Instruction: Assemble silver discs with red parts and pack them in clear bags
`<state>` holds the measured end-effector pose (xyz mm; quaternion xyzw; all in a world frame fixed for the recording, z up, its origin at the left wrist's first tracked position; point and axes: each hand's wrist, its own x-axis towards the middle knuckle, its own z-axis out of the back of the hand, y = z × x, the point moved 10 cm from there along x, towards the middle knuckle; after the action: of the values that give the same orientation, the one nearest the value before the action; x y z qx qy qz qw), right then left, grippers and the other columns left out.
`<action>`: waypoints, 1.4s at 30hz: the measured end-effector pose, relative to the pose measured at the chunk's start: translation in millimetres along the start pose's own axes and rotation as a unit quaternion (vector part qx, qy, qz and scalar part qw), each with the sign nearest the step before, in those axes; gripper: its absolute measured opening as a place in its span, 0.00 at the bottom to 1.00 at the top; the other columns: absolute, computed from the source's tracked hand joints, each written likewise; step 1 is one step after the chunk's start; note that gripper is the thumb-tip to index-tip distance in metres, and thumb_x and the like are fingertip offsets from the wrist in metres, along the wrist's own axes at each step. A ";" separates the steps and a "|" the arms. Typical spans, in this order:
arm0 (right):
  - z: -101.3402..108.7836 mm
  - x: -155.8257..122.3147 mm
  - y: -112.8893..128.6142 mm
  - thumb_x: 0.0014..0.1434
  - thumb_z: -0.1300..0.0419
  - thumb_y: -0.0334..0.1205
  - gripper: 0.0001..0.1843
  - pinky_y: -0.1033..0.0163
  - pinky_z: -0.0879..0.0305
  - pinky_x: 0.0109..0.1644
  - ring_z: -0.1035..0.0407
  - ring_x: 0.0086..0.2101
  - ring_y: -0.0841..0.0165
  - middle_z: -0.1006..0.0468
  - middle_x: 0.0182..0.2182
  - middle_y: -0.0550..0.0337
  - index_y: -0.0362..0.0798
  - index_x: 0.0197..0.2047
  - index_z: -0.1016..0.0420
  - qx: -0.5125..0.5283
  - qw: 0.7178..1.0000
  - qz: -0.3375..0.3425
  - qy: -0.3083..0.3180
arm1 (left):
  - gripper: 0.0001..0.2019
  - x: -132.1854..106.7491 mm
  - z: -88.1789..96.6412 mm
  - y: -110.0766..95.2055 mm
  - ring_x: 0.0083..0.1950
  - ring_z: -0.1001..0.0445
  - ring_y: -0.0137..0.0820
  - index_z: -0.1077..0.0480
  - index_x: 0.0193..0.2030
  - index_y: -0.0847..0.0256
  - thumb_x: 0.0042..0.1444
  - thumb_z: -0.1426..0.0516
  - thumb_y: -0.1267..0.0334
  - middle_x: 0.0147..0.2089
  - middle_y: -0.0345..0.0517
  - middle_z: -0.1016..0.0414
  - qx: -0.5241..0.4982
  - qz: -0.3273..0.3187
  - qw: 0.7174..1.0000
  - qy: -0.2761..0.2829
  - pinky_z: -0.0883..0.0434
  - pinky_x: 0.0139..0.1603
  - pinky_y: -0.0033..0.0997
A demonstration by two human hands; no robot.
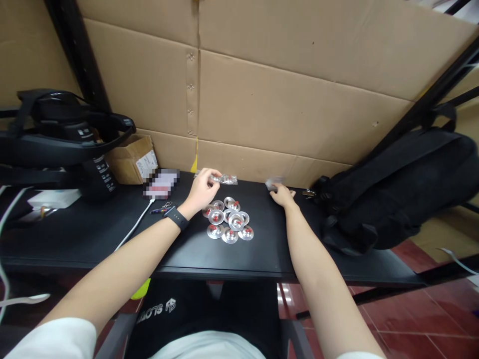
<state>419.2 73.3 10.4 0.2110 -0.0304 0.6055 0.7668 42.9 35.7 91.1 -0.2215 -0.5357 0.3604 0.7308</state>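
Observation:
My left hand (203, 191) is closed on a small clear plastic packet (223, 178) with red bits inside, held near the back of the black table (93, 234). A black watch (177, 218) sits on that wrist. My right hand (281, 194) rests further right on the table with fingers curled on another small clear packet (274, 182), blurred by motion. Between and in front of the hands lies a cluster of several round silver metal discs with red centres (230, 221).
A black backpack (392, 194) lies at the right. At the left stand a black headset-like device (63, 129), a small cardboard box (132, 158), a phone (161, 183) with a white cable (134, 227) and keys (160, 208). Cardboard sheets (280, 99) line the back.

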 end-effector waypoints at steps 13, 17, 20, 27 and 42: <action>36.1 -10.4 66.2 0.67 0.49 0.37 0.18 0.54 0.36 0.54 0.27 0.50 0.56 0.18 0.48 0.44 0.46 0.48 0.17 -0.062 0.993 0.076 -0.067 | 0.10 2.1 4.3 -4.1 0.36 0.25 0.29 0.26 0.43 0.59 0.54 0.44 0.72 0.48 0.45 0.24 0.003 -0.009 1.000 -0.007 0.28 0.38 0.30; -5.9 -28.8 138.4 0.70 0.50 0.41 0.23 0.54 0.38 0.64 0.34 0.61 0.57 0.26 0.63 0.46 0.45 0.63 0.26 -0.019 0.971 0.238 0.029 | 0.10 1.4 3.0 -8.2 0.35 0.25 0.27 0.26 0.42 0.60 0.54 0.44 0.73 0.46 0.44 0.24 0.008 -0.023 1.000 -0.006 0.29 0.37 0.29; -40.1 -41.6 168.8 0.73 0.52 0.48 0.30 0.43 0.41 0.66 0.43 0.68 0.52 0.40 0.73 0.49 0.51 0.75 0.41 -0.007 0.954 0.278 0.115 | 0.11 1.1 2.4 -10.3 0.35 0.26 0.27 0.26 0.42 0.60 0.53 0.44 0.74 0.46 0.43 0.24 0.017 -0.030 0.999 -0.004 0.30 0.36 0.28; -24.9 -41.9 161.9 0.69 0.45 0.46 0.27 0.44 0.39 0.62 0.36 0.61 0.50 0.28 0.62 0.40 0.46 0.68 0.33 -0.056 0.965 0.245 0.069 | 0.10 1.0 -0.3 -11.0 0.35 0.25 0.27 0.26 0.41 0.60 0.54 0.44 0.73 0.46 0.44 0.24 0.011 -0.027 1.000 0.006 0.29 0.37 0.28; 17.9 -37.5 147.3 0.61 0.41 0.35 0.14 0.57 0.34 0.52 0.24 0.47 0.57 0.15 0.44 0.51 0.50 0.47 0.17 -0.020 0.978 0.206 0.000 | 0.09 0.2 -3.8 -8.7 0.36 0.23 0.28 0.26 0.41 0.60 0.55 0.44 0.72 0.47 0.44 0.24 0.016 -0.030 0.999 0.021 0.29 0.37 0.29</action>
<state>274.4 58.7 57.6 0.1851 -0.0848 0.7498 0.6295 49.1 30.5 96.1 -0.2014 -0.5206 0.3417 0.7561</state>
